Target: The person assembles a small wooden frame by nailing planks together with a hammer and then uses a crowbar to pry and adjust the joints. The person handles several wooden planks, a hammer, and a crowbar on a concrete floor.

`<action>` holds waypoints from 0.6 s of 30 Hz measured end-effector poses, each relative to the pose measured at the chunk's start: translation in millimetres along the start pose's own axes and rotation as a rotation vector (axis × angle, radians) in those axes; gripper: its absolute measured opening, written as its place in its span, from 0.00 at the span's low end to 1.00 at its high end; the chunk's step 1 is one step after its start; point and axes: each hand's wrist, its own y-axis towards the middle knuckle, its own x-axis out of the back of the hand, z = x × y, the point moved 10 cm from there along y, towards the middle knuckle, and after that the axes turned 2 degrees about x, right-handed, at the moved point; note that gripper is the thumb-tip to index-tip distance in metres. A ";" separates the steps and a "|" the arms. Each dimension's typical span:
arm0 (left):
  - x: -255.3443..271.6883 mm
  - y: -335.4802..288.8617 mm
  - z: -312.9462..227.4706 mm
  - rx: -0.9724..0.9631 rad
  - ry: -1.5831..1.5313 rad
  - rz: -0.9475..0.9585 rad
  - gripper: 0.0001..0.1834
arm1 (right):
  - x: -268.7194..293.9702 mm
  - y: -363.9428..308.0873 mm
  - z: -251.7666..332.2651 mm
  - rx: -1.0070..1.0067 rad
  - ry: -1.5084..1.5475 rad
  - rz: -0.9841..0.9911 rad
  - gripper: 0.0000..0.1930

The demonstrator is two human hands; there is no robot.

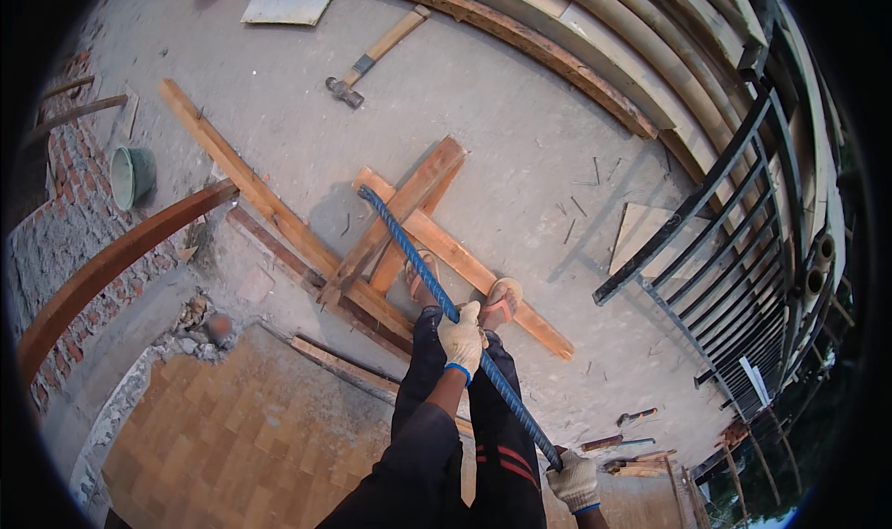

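Note:
A long blue ribbed pry bar slants across the view, its bent tip at the crossed wooden boards. My left hand, in a cream work glove with a blue cuff, is closed around the bar's middle. Near the bar's lower end my right hand, gloved alike, is closed on it. One short thick beam lies over other pieces, including a plank that runs under my sandalled feet. Whether the tip touches the wood I cannot tell.
A hammer lies beyond the boards, with loose nails to the right. A black metal railing and stacked timbers line the right and far side. A long beam, a bucket and broken brickwork are left.

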 end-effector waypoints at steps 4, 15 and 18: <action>-13.6 25.0 38.1 0.039 0.051 -0.068 0.09 | -6.5 71.9 -73.3 -0.114 -0.196 -0.081 0.10; -0.9 98.8 -23.8 -0.046 -0.150 -0.052 0.17 | -83.6 133.2 -118.7 -0.192 -0.108 0.204 0.19; 1.2 63.4 -6.0 -0.045 -0.210 0.081 0.17 | -94.9 141.6 -77.9 -0.109 -0.017 0.413 0.25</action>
